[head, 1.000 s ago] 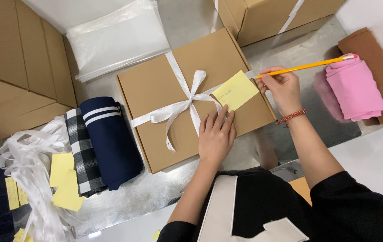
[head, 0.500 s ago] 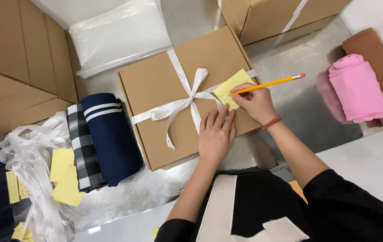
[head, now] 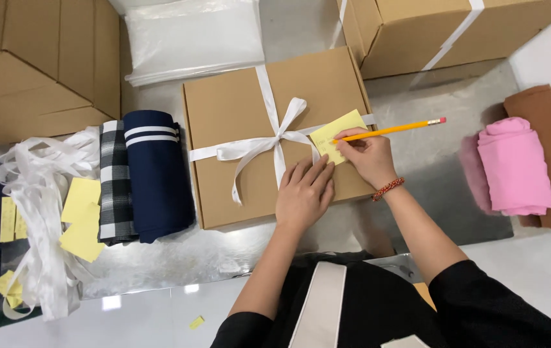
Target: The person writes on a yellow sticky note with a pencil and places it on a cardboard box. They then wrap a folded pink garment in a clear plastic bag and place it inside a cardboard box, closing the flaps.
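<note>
**Pencil tip on a yellow note atop a ribboned carton**

A flat brown cardboard box [head: 249,122] tied with a white satin ribbon bow [head: 274,143] lies in the middle of the grey metal work surface [head: 430,187]. A square yellow sticky note [head: 334,132] sits on the lid near the box's right edge, just beside the ribbon's horizontal band.

The right hand [head: 369,154] pinches a long yellow pencil with a pink eraser [head: 394,130] between thumb and curled fingers; the point touches the note, and the shaft slants up and to the right past the box's edge. A red beaded bracelet [head: 388,189] circles that wrist. The left hand [head: 304,193] lies flat on the lid near the box's front edge, fingers close together and pressing down just below the note.

Toward the surface's left edge, a rolled navy cloth with white stripes [head: 156,174] lies beside a folded black-and-white checked cloth [head: 115,180], next to a heap of loose white ribbon [head: 40,212] and spare yellow notes [head: 82,219]. Near the right edge rests a rolled pink cloth [head: 514,167] against a brown one [head: 549,142]. Larger brown cartons [head: 417,32] stand along the far edge.
</note>
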